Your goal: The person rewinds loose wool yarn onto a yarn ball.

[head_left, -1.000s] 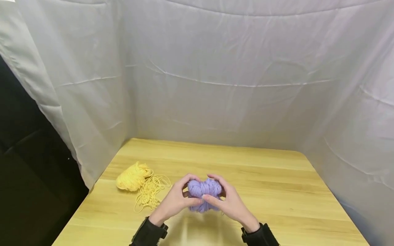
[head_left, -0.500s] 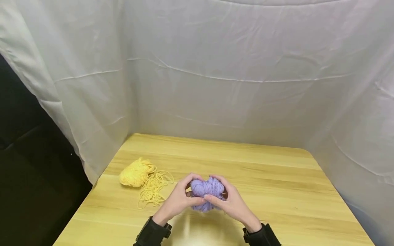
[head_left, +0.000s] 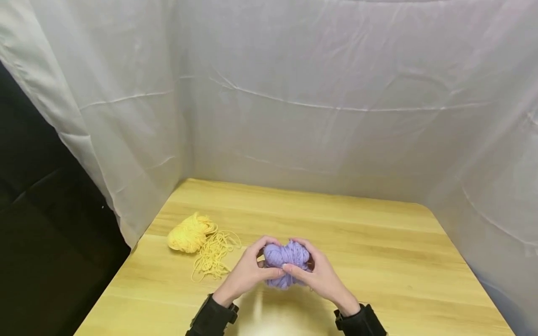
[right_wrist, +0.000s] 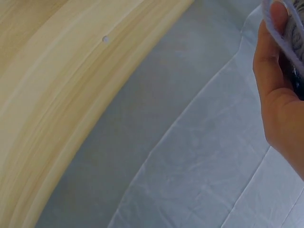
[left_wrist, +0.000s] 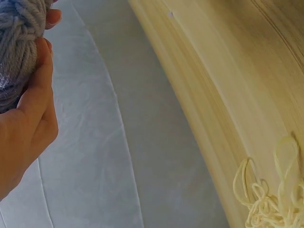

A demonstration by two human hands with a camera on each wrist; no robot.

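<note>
In the head view, the left hand (head_left: pixel 248 274) and the right hand (head_left: pixel 316 276) met above the near middle of the worktop (head_left: pixel 378 261), each grip curled round one side of a lilac yarn ball (head_left: pixel 286 260), thumbs on the near face and fingertips hooked over the far one, so the ball was held between them, apparently just above the wood. To the left of the lilac yarn ball, well apart from it, lay a yellow yarn ball (head_left: pixel 190 233) with a loose tangle of yellow strands (head_left: pixel 214 259) trailing off its right side. White cloth (head_left: pixel 319 93) hung behind and to both sides. In the left wrist view, the left hand (left_wrist: pixel 26 118) had its fingers wrapped against the lilac yarn ball (left_wrist: pixel 16 35), and the yellow strands (left_wrist: pixel 266 199) showed on the worktop (left_wrist: pixel 247 71) at the far corner of the frame. In the right wrist view, the right hand (right_wrist: pixel 280 90) pinched a strand of the lilac yarn ball (right_wrist: pixel 292 28) over a fingertip. The ball looked light, soft and squashy, likely to shed loops if pulled by a single strand; the sound hold would be round its bulk, with an easy squeeze.
</note>
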